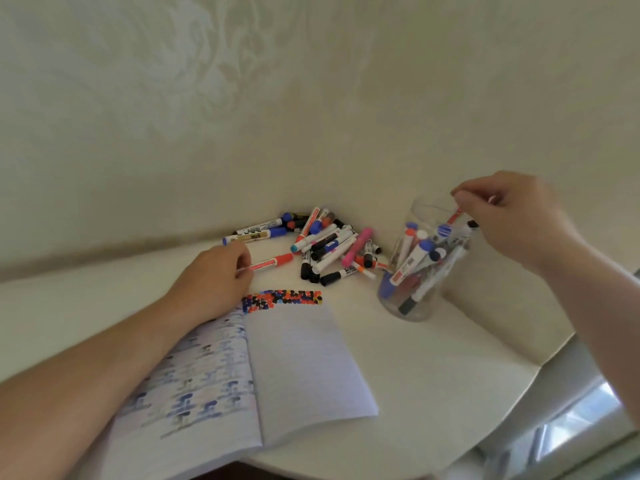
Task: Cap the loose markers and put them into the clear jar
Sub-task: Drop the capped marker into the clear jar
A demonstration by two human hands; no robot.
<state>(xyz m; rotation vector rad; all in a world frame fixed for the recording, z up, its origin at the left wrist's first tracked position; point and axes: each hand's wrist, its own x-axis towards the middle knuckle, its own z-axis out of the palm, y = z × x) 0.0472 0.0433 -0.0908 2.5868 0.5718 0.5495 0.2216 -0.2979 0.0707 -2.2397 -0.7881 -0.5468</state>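
Right hand (512,220) pinches red marker (456,213) over clear jar (420,271) at 3 o'clock | left hand (221,271) pinches another marker (273,262) | risk: your crowded jar deflects it out

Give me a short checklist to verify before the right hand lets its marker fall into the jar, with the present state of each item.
1. Right hand pinches the red marker: ok.
2. Marker is above the clear jar opening: ok.
3. This marker has its cap on: cannot tell, the fingers hide the end.
4. Jar stands upright on the table: ok.
5. Room left in the jar: ok, though crowded.
6. Left hand holds the next marker, red cap on: ok.
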